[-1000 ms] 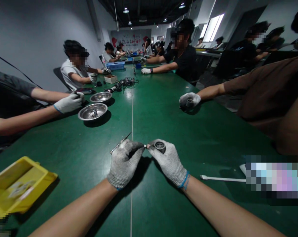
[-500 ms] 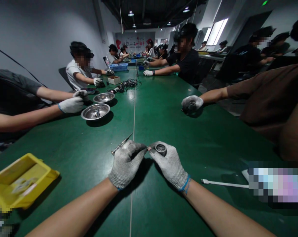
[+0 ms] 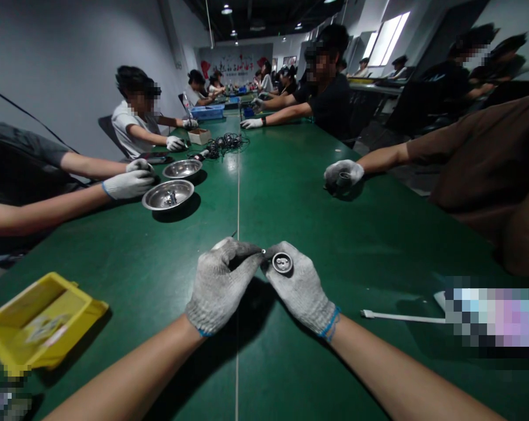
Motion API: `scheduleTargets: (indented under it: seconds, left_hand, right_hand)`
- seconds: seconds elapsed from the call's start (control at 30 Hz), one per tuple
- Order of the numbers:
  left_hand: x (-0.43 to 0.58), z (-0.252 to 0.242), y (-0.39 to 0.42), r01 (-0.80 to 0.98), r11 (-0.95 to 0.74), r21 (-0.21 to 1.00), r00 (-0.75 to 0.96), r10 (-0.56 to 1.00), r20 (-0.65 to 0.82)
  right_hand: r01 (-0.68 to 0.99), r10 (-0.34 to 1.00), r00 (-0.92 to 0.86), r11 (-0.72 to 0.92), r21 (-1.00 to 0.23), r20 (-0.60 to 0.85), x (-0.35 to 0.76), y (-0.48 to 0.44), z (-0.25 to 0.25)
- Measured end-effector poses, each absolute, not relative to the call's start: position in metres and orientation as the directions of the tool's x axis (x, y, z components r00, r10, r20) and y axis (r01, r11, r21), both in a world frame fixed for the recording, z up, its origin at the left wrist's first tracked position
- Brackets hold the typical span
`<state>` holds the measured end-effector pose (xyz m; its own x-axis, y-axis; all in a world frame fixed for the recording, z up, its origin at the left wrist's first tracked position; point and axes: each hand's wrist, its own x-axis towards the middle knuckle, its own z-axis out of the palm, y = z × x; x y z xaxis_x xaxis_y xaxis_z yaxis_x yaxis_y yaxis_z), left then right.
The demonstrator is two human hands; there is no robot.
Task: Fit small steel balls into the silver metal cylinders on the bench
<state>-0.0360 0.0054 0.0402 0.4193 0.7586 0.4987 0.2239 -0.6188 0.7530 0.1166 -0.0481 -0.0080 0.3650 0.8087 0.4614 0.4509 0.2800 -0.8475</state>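
Note:
My left hand [image 3: 218,283], in a grey-white knit glove, is closed with thumb and forefinger in a pinch. Behind its knuckles only the dark tip of a slim pointed metal tool [image 3: 234,234] shows; the rest is hidden by the hand. Facing it, my gloved right hand [image 3: 302,280] is closed around a small round metal cup-shaped part [image 3: 282,263], its open face turned up with small holes or fittings inside. Where the fingertips of both hands meet is a tiny bright piece [image 3: 263,251], too small to name; which hand grips it I cannot tell.
A yellow bin [image 3: 40,327] with small pale pieces stands at left. Two steel bowls [image 3: 153,204] sit ahead, beside a co-worker's gloved hands. A white cable [image 3: 400,317] lies at right. Another person's gloved hand [image 3: 343,175] holds a round part; tangled black cables [image 3: 225,145] lie farther off.
My left hand has turned, so the pointed tool is now mostly hidden behind it. The round part in my right hand has tilted its face more toward me.

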Motion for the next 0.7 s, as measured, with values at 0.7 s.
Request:
scheduleTargets:
  seconds: [0.7]
  left_hand:
    - [-0.030, 0.057, -0.002, 0.290, -0.615, 0.733, 0.657, 0.685, 0.315]
  right_hand:
    - [0.446, 0.887, 0.161, 0.326, -0.833, 0.434, 0.114, -0.054, -0.003]
